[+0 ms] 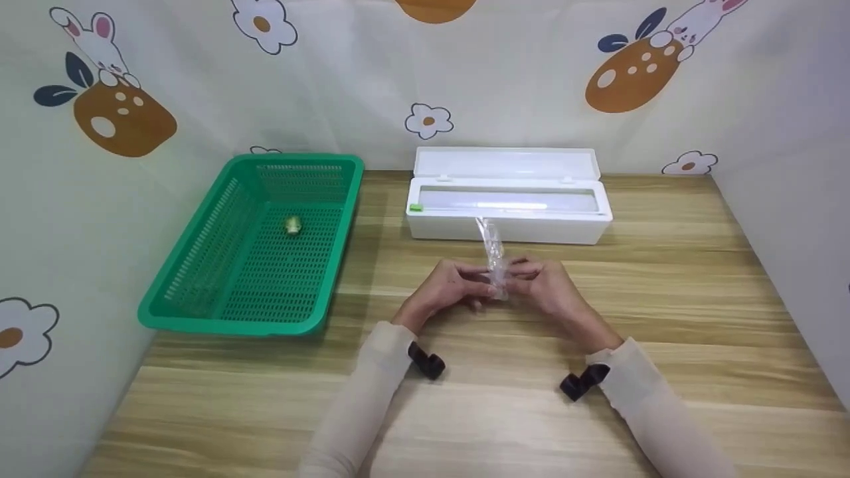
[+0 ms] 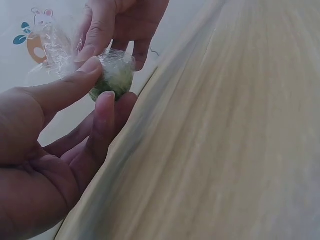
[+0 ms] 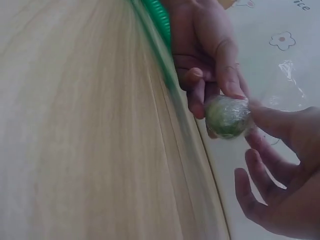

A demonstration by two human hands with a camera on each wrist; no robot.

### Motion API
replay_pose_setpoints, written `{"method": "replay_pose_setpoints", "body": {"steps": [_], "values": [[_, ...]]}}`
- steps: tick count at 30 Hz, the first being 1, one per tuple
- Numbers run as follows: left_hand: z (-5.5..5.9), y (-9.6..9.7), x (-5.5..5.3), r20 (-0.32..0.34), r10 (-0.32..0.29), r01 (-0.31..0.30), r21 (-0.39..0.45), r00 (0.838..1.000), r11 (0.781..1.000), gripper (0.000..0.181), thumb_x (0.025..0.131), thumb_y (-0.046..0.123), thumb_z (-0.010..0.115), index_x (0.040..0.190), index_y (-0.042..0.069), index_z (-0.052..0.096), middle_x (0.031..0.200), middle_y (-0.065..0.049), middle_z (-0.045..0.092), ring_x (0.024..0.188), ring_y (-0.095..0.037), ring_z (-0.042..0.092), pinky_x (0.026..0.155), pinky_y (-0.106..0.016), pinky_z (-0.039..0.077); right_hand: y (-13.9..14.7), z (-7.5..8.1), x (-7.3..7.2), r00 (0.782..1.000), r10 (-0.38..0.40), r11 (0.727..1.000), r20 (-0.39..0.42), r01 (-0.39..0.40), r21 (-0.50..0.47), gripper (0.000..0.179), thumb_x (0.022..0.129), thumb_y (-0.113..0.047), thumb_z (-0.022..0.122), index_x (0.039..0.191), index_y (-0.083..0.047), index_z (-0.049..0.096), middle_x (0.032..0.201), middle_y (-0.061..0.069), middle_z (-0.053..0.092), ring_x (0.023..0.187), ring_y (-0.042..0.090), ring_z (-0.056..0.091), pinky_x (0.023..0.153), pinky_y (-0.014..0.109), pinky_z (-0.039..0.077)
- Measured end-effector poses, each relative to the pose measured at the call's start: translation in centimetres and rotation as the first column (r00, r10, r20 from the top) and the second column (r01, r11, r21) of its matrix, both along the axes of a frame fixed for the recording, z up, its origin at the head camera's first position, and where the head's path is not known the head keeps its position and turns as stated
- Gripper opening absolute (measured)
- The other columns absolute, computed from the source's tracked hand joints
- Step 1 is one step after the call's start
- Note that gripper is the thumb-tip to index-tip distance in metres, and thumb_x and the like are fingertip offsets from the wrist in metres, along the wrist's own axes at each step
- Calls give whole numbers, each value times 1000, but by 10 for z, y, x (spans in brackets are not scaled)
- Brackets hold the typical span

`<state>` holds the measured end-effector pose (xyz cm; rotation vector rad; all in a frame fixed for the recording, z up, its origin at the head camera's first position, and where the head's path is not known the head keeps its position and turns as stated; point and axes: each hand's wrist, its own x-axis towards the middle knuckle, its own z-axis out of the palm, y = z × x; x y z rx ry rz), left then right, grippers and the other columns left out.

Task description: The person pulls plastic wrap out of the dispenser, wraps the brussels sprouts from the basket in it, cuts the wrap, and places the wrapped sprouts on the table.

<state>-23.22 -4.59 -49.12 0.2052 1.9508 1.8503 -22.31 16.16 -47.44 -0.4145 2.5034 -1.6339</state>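
Observation:
Between my hands is a small round green Brussels sprout (image 3: 227, 120) wrapped in clear cling film (image 1: 493, 249). A loose tail of the film sticks up away from it, towards the box. My left hand (image 1: 453, 284) pinches the wrapped sprout between thumb and fingers from the left. From the other side my right hand (image 1: 550, 291) grips it and the film with thumb and fingertips. In the head view the fingers and film mostly hide the sprout; both wrist views show it plainly.
A white cling film box (image 1: 508, 230) stands behind the hands, its lid raised and a green slider at its left end. On the left is a green plastic basket (image 1: 242, 326) with one unwrapped sprout (image 1: 293, 226) inside. A patterned cloth (image 1: 358, 79) hangs behind the wooden table (image 1: 684, 299).

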Motion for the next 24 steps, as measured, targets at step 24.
{"method": "replay_pose_setpoints", "body": {"steps": [24], "values": [[-5, -4, -2, 9, -6, 5, 92, 1000, 996, 31, 90, 2, 68, 121, -3, 69, 107, -21, 75, 60, -12, 66, 57, -24, 58, 9, 4, 6, 845, 234, 932, -481, -53, 360, 16, 80, -6, 82, 95, -12, 81, 113, 6, 73, 105, 30, 70, 91, 44, 58]]}}
